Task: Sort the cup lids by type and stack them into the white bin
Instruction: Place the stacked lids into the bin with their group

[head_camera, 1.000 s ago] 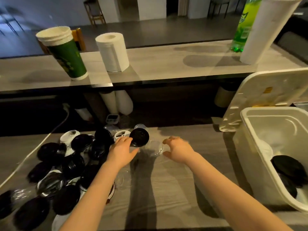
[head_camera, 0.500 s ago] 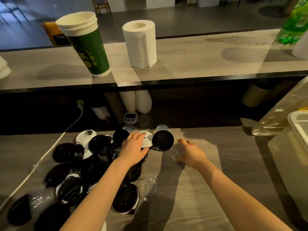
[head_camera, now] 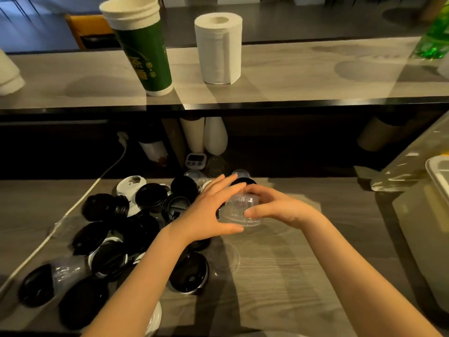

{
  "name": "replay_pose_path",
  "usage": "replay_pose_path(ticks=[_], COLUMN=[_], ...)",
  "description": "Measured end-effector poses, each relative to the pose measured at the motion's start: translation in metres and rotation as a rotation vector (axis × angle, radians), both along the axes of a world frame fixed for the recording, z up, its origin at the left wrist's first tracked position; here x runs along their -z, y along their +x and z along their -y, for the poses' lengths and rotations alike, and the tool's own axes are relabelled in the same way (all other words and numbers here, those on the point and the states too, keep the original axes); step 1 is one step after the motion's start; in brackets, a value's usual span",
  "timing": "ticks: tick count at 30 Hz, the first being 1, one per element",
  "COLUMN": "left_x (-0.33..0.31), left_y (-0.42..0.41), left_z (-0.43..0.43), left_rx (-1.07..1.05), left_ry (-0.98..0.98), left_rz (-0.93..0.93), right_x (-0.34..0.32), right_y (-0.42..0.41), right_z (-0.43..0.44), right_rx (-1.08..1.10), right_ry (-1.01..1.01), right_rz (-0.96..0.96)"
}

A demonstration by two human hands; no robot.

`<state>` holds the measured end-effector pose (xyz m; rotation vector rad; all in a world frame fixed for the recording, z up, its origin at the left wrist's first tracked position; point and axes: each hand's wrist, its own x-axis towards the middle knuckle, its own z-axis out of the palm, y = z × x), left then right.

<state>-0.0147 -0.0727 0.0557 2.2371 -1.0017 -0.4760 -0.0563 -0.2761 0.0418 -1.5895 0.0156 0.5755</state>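
Both hands meet over the middle of the desk [head_camera: 291, 276]. The right hand [head_camera: 284, 210] has its grip curled round a clear dome lid [head_camera: 241, 210], thumb on the near rim. The left hand [head_camera: 209, 215] is spread, straight fingers against the lid's left side. Dome points up, wide rim down, axis near upright. Black lids [head_camera: 116, 239] crowd the desk's left side; the white bin [head_camera: 437, 171] sits at the right edge.
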Motion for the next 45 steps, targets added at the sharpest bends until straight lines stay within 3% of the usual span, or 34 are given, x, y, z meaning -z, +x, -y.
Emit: replay_pose_path(ticks=[5, 15, 23, 26, 29, 32, 35, 37, 41, 45], left_x=[-0.004, 0.024, 0.040, 0.046, 0.050, 0.054, 0.055, 0.056, 0.054, 0.050], left_y=[-0.005, -0.023, -0.031, -0.030, -0.030, -0.032, -0.037, -0.039, -0.041, -0.042], left_z=[-0.023, -0.045, -0.058, -0.074, -0.088, -0.096, -0.099, -0.097, -0.087, -0.074], left_rx=[-0.013, -0.161, -0.444, -0.641, -0.777, -0.863, -0.892, -0.893, -0.897, -0.859], left_ry=[-0.019, -0.081, -0.200, -0.246, -0.302, -0.383, -0.427, -0.448, -0.464, -0.517], left_rz=[-0.045, -0.177, -0.211, -0.227, -0.289, -0.355, -0.407, -0.421, -0.423, -0.442], right_x=[0.003, 0.016, 0.028, 0.043, 0.071, 0.097, 0.111, 0.113, 0.097, 0.059], right_y=[-0.001, -0.005, -0.001, -0.006, -0.018, -0.031, -0.040, -0.040, -0.031, -0.017], right_z=[-0.015, -0.054, -0.066, -0.065, -0.067, -0.075, -0.078, -0.075, -0.066, -0.069], right_rx=[0.004, -0.008, 0.119, 0.092, -0.146, -0.367, -0.381, -0.316, -0.010, 0.178], right_ry=[-0.096, -0.089, -0.043, -0.280, -0.570, -0.815, -0.972, -0.896, -0.554, -0.463], right_rz=[0.019, 0.009, -0.025, 0.010, 0.058, 0.197, 0.332, 0.317, 0.237, 0.213])
